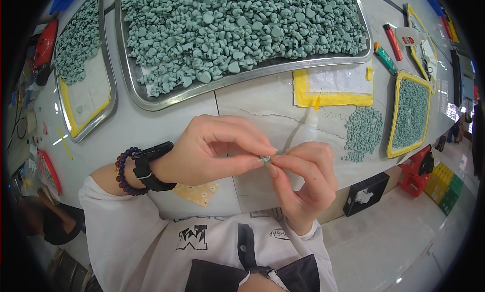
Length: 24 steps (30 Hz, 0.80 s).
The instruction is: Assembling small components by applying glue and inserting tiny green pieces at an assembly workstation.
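Step in hand, seemingly: close two-handed work on small green piece, between fingertips. Left hand: thumb and forefinger pinching piece. Right hand: thumb and forefinger narrow, tips at piece's right side; gripping or merely touching, too small to tell. Needle-tipped bottle just beyond right fingers. Next move likely calls for steady left pinch, fine right fingertip control.

White sleeves, black wristband
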### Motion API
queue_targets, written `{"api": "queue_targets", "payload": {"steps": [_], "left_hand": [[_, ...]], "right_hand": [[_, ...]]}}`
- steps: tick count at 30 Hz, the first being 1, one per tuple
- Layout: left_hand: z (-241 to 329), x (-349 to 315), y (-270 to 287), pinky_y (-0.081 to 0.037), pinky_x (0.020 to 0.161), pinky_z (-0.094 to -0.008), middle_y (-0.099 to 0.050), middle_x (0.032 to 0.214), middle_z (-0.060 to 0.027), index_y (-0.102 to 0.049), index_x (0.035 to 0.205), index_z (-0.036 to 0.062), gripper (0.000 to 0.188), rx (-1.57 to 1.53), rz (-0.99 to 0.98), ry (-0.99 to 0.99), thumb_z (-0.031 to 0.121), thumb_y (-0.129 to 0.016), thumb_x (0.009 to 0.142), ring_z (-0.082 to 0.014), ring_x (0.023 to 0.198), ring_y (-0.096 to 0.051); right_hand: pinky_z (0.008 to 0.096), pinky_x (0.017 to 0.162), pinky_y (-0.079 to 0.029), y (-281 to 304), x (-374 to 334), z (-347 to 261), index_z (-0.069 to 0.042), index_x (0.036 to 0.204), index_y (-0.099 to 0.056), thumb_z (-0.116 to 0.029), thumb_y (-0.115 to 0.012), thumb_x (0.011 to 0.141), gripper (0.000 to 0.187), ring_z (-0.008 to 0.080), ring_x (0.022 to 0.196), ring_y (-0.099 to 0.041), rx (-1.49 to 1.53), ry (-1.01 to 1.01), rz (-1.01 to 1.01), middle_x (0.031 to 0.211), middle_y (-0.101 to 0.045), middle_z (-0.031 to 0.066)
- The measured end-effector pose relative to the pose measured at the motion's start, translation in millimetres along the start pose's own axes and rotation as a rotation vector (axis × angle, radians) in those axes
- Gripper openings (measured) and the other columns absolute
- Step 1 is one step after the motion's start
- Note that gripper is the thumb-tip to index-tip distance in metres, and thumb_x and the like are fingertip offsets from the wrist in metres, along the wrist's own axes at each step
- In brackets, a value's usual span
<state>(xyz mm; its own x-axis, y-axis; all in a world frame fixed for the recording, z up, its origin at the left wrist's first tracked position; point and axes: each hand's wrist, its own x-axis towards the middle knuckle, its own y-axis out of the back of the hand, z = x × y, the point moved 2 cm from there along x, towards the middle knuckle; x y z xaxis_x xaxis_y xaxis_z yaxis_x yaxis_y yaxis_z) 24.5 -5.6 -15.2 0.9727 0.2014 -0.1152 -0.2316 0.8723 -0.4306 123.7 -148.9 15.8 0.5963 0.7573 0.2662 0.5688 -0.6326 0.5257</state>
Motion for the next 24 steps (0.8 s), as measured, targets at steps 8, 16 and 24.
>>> {"api": "queue_targets", "payload": {"steps": [8,16,24], "left_hand": [[-4,-3,3,-0.05,0.077,-0.0281,-0.062,0.098,-0.0142,-0.065,0.093,-0.0028,0.024,-0.004,0.032,0.009,-0.015,-0.061,0.073,-0.0186,0.09,-0.062],[8,5,3,-0.051,0.077,-0.0288,-0.062,0.102,-0.0155,-0.06,0.103,-0.0035,0.023,-0.222,0.018,0.226,-0.009,-0.056,0.081,-0.0182,0.089,-0.062],[4,5,8,-0.051,0.081,-0.0284,-0.062,0.106,-0.0118,-0.059,0.109,-0.0032,0.025,-0.249,0.004,0.287,-0.002,-0.056,0.084,-0.0156,0.092,-0.062]], "right_hand": [[0.0305,0.069,-0.035,-7,0,-2,-0.007,0.084,-0.066,0.002,-0.073,0.058,0.028,0.019,0.07,-0.053,-0.025,-0.004,0.003,0.075,-0.059,0.0011],[0.0361,0.078,-0.034,41,-3,-23,-0.004,0.094,-0.058,-0.009,-0.069,0.066,0.03,0.026,0.096,-0.047,0.695,0.275,0.456,0.098,-0.049,0.0115],[0.0404,0.096,-0.036,86,0,-91,0.004,0.11,-0.051,-0.02,-0.049,0.086,0.034,0.0298,0.115,-0.048,0.922,1.055,0.592,0.116,-0.055,0.016]]}}
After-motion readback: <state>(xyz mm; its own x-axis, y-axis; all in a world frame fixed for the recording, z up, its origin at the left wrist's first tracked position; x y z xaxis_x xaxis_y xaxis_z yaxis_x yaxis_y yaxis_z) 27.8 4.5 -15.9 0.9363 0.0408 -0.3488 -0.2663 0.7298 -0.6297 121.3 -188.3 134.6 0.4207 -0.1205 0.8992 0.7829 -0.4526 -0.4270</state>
